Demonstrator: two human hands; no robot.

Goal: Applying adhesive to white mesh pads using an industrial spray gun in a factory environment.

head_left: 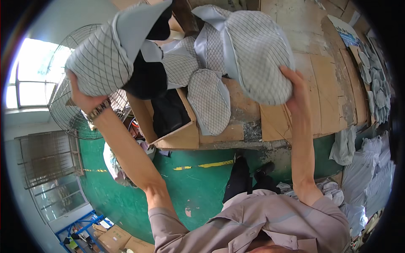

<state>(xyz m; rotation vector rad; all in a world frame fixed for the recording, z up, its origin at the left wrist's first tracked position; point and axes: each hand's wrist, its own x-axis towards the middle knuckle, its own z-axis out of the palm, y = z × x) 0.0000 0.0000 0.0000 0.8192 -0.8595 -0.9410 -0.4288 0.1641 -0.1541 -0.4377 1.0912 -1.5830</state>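
Note:
My left hand [84, 96] is raised at the upper left, closed on the edge of a white cap [101, 61] with dark grid lines and a pale grey brim. Its fingers are mostly hidden behind the fabric. Black cloth [147, 78] shows beside that cap. My right hand [298, 90] grips the rim of another grid-patterned cap [261, 57], thumb on top, fingers underneath. Between my hands, more caps of the same fabric lie on the bench, one [209, 101] close to its front edge. An open cardboard box [185, 137] there has black cloth inside.
Cardboard sheets [327, 90] cover the bench. A wire cage [57, 99] stands at the left. Grey pieces [377, 86] are heaped at the far right, above pale plastic-wrapped bundles [365, 164]. Blue shelving [80, 230] with cartons stands at the lower left, on the green floor [202, 185].

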